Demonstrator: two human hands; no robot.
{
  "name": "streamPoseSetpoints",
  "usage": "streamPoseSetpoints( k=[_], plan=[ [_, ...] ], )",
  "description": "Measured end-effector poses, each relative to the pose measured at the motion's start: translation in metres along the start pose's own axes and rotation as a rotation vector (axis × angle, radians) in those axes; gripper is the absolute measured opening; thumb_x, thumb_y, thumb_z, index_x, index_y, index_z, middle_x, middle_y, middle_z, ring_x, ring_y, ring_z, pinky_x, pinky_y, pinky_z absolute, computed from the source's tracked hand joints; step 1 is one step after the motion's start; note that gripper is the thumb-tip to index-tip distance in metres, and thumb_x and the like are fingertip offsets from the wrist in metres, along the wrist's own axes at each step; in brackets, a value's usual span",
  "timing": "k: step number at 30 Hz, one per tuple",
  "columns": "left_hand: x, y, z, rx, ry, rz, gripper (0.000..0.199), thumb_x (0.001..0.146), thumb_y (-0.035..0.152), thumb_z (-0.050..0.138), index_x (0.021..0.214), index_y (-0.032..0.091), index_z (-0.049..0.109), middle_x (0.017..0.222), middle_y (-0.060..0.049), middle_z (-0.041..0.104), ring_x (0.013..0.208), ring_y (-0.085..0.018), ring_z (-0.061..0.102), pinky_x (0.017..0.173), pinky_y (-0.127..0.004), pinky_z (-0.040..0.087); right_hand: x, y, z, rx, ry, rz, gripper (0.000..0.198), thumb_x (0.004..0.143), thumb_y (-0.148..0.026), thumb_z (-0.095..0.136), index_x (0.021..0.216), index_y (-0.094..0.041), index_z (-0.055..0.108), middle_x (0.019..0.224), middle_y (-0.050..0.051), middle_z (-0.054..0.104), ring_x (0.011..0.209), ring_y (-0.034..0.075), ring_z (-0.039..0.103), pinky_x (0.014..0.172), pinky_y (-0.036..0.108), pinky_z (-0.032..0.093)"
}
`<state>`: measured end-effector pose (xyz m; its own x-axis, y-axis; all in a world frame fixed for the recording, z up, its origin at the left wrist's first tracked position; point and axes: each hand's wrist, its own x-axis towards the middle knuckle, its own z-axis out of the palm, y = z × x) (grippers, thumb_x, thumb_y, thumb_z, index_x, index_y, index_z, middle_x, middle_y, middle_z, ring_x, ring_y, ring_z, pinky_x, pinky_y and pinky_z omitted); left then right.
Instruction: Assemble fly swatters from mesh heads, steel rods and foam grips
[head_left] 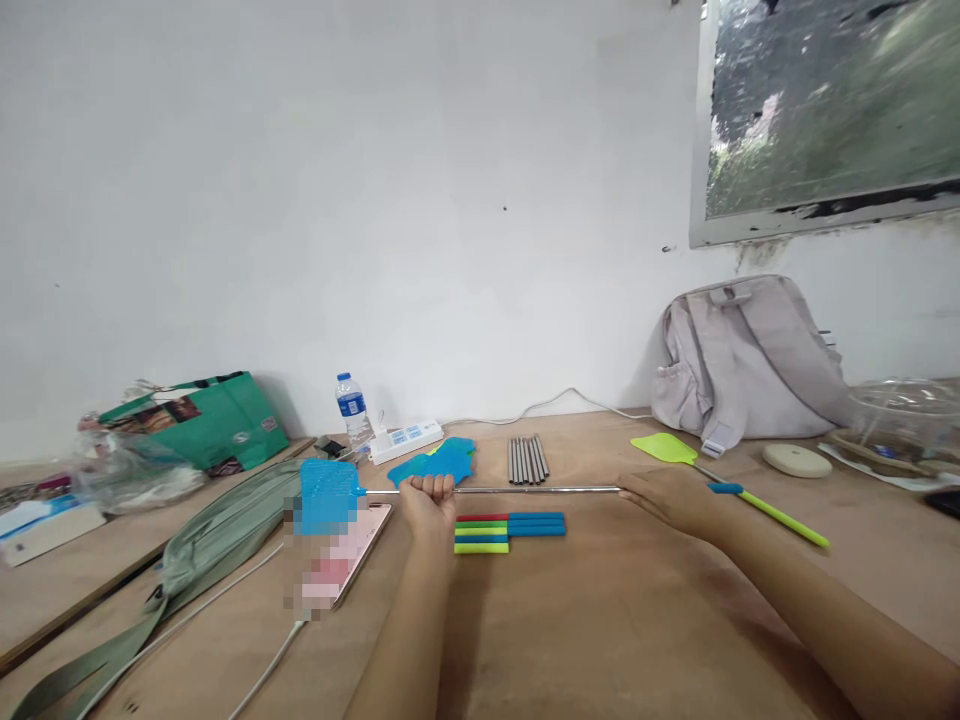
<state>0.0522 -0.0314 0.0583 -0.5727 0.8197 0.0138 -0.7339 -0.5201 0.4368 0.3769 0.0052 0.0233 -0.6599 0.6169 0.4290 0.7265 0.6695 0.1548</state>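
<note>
1. The blue swatter head (328,485) is at the left end of a metal rod (536,490), appearing over a pink phone (364,545) (partly pixelated).
2. The left hand (429,508) has its fingers curled tightly around the rod, near the head.
3. Between the hands, the rod runs level; coloured tubes (510,532) lie on the nearer side, grey tubes (529,461) beyond.
4. The right hand (664,500) covers the rod's right end, fingers pressed together; a blue tube (726,489) sticks out past it.
5. Beside that hand lies a yellow-green swatter (784,515).
</note>
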Motion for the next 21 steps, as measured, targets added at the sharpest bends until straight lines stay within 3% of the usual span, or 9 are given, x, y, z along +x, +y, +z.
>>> streamPoseSetpoints(
  k=[10,21],
  plan=[
    [0.003,0.003,-0.001,-0.042,-0.004,0.005,0.033,0.064,0.004,0.034,0.051,0.018,0.007,0.04,0.007,0.004,0.031,-0.007,0.011,0.035,-0.023,0.014,-0.017,0.03,0.002,-0.109,0.032,-0.022,0.026,0.089,-0.03,0.029,0.076,-0.022,0.05,0.067,-0.001,0.061,0.062,0.015,0.058,0.05,0.023,0.03],
    [0.007,0.011,-0.004,-0.064,-0.043,0.024,0.033,0.068,0.004,0.033,0.051,0.018,0.009,0.04,0.007,0.006,0.032,-0.008,0.011,0.035,-0.023,0.013,-0.018,0.025,-0.015,0.1,-0.127,0.039,0.034,0.09,-0.036,0.022,0.07,-0.021,0.045,0.07,0.001,0.059,0.064,0.016,0.054,0.056,0.026,0.031]
  ],
)
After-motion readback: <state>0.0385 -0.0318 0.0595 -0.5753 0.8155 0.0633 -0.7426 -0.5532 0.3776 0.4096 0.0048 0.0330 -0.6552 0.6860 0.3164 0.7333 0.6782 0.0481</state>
